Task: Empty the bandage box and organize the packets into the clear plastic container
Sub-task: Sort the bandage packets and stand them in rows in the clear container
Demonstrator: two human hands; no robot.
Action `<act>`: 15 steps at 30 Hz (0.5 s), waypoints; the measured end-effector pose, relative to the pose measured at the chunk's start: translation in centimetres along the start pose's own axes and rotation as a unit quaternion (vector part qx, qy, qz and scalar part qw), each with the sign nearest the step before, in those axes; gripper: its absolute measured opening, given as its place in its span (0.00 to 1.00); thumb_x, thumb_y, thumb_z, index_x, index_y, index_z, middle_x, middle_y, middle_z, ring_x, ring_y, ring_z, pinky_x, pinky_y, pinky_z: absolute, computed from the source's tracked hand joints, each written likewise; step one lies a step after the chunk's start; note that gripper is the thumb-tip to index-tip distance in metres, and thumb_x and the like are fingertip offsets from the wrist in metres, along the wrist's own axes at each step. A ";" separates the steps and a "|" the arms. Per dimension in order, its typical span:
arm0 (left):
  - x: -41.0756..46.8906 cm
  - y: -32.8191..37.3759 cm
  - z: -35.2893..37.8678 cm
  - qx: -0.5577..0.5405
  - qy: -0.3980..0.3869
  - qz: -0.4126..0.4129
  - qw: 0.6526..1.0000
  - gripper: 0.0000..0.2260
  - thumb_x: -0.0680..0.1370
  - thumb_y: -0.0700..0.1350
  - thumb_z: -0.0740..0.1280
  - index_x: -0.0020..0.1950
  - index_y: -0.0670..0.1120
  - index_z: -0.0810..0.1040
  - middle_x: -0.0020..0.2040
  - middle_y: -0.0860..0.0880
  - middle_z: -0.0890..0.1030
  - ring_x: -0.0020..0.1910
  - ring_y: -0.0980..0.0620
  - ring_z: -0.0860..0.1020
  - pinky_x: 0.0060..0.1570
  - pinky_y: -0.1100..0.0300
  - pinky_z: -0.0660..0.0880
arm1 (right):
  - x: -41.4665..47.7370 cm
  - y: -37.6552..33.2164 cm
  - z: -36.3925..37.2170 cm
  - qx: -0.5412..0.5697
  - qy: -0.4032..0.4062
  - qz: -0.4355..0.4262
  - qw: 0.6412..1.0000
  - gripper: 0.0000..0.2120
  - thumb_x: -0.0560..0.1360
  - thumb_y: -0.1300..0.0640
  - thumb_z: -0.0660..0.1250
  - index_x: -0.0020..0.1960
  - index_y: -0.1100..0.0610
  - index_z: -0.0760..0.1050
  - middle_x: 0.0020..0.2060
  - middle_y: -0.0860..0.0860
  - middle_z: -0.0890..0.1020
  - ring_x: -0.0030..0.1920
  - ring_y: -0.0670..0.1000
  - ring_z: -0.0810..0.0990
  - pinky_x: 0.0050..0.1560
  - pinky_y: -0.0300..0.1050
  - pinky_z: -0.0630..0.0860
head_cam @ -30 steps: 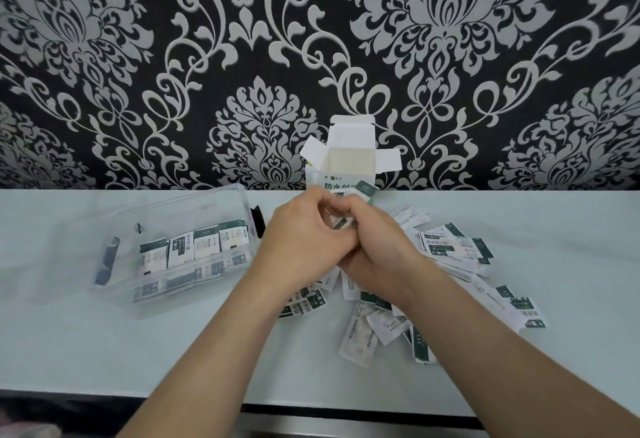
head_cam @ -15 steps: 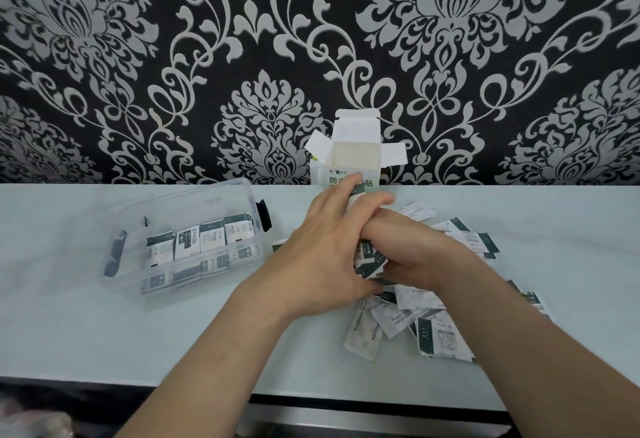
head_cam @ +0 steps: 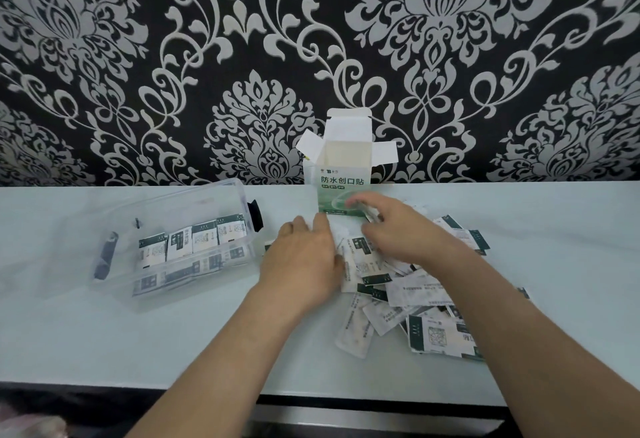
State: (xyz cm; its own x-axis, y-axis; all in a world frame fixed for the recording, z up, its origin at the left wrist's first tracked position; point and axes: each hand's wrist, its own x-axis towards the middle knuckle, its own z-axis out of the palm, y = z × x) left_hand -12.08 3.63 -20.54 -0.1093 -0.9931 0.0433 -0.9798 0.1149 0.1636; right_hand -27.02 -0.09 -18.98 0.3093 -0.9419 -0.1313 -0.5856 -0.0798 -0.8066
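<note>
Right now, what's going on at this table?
A person is sorting bandage packets with both bare hands. The left hand and right hand are down in the loose pile of white and dark green packets on the pale table; the right is blurred, so its grip is unclear. The white and green cardboard box stands open at the wall. The clear plastic container on the left holds a row of packets.

The pale surface (head_cam: 104, 340) is holding a clear container (head_cam: 180, 207) on the left, an open box (head_cam: 343, 181) standing at the back, and loose packets (head_cam: 415, 290) lying in a pile on the right.
</note>
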 end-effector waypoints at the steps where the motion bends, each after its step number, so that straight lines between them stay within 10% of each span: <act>1: 0.1 0.0 0.4 0.015 -0.013 -0.013 1.000 0.18 0.79 0.52 0.60 0.65 0.44 0.65 0.58 0.42 0.73 0.59 0.41 0.72 0.55 0.50 0.70 | 0.1 0.1 0.1 -0.038 -0.002 -0.012 0.999 0.18 0.78 0.66 0.59 0.61 0.47 0.72 0.40 0.46 0.75 0.25 0.45 0.70 0.22 0.34 0.66; 9: 0.4 0.5 0.3 0.040 0.037 -0.002 0.999 0.08 0.77 0.44 0.62 0.54 0.44 0.70 0.49 0.42 0.80 0.49 0.38 0.78 0.40 0.53 0.67 | 0.2 0.3 1.0 -0.181 -0.015 0.005 0.983 0.16 0.75 0.56 0.67 0.62 0.53 0.70 0.51 0.50 0.75 0.46 0.51 0.73 0.42 0.41 0.68; 15: 0.4 -0.2 0.3 0.026 -0.010 -0.041 0.999 0.24 0.76 0.61 0.64 0.62 0.45 0.67 0.56 0.44 0.76 0.56 0.43 0.74 0.48 0.54 0.69 | 0.3 0.3 1.3 -0.234 -0.008 0.018 0.972 0.20 0.74 0.49 0.70 0.64 0.54 0.72 0.57 0.52 0.78 0.54 0.53 0.76 0.54 0.47 0.74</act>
State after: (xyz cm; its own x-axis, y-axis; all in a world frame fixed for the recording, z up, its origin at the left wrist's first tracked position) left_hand -11.97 3.18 -20.80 -0.0304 -0.9995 0.0114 -0.9930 0.0315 0.1134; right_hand -26.14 0.06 -20.01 0.2906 -0.9422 -0.1667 -0.8721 -0.1891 -0.4513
